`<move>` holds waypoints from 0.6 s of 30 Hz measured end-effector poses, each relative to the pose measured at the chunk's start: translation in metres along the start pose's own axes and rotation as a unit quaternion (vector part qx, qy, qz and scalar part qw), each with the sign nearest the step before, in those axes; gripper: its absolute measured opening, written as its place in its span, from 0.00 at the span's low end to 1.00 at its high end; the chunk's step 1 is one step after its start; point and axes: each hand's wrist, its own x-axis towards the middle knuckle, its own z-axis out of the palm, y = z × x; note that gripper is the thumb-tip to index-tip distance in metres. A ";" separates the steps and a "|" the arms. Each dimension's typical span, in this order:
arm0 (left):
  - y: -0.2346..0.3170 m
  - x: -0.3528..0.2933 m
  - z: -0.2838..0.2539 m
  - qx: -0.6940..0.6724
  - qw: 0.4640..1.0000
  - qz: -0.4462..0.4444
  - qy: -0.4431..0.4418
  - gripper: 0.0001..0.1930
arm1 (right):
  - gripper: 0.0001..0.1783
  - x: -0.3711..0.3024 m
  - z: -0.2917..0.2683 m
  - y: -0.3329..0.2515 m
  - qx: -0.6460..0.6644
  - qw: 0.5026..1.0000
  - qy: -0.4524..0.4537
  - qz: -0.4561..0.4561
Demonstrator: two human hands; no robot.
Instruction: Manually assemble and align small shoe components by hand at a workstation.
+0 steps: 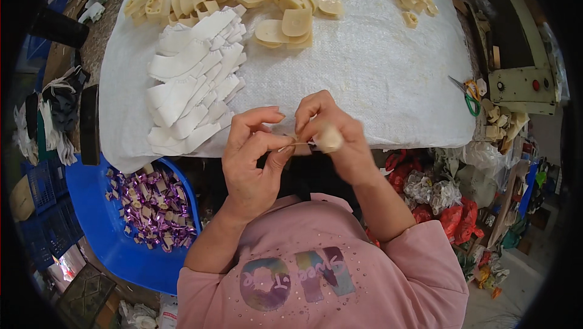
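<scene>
Left hand (258, 153): thumb and forefinger pinched on a thin strip (297, 144), its ends hidden by fingers. Right hand (347, 140): fingers curled, closed on a cream piece (328, 138), motion-blurred, exact shape unclear. Both things at the near edge of the table (376, 98). Heap of beige parts (297, 22) cut off by upper frame edge. Pink shirt (364, 256): large printed lettering (297, 277), inverted in view.

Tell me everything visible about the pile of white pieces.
The pile of white pieces holds many thin, flat strips, some with finely toothed edges, overlapping in slanting, staggered layers. They look like cloth. It lies on the left part of the white sheet, toward its near edge, beside the left hand; whether they touch is unclear.
</scene>
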 end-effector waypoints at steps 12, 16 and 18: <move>-0.009 -0.007 -0.001 -0.137 0.990 0.000 -0.018 0.22 | 0.26 0.007 -0.013 -0.006 -0.079 0.997 0.016 -0.008; 0.004 -0.002 0.003 -0.325 0.916 -0.200 -0.121 0.32 | 0.25 0.008 0.005 -0.019 -0.085 0.995 -0.017 -0.057; 0.011 0.000 0.006 -0.418 0.860 -0.270 -0.114 0.27 | 0.25 0.003 0.006 -0.011 -0.105 0.992 -0.017 -0.067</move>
